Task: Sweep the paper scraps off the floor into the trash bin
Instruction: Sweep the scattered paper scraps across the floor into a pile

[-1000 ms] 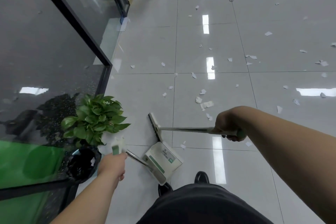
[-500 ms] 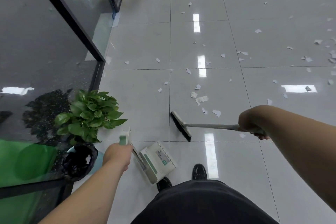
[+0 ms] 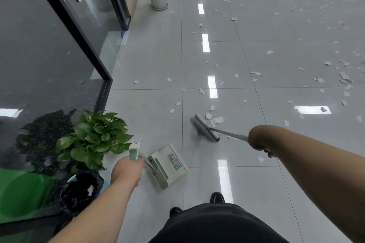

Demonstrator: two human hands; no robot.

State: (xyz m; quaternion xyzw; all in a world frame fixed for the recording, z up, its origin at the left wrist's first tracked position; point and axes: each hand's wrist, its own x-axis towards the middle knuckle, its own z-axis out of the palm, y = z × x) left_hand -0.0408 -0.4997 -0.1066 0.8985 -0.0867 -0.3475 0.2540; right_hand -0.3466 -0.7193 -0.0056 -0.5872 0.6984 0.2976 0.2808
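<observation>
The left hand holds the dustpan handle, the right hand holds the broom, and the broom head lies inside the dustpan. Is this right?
Not quite. The head view shows the broom head on the floor beside scraps, apart from the dustpan. The left hand does hold the dustpan handle, the right hand the broom.

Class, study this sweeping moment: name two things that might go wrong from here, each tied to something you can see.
First, the broom head sits apart from the dustpan, so a hard stroke may scatter the nearby scraps past it. Second, the trash bin stands close beside the potted plant; tipping the dustpan there may spill scraps onto leaves or floor.
</observation>
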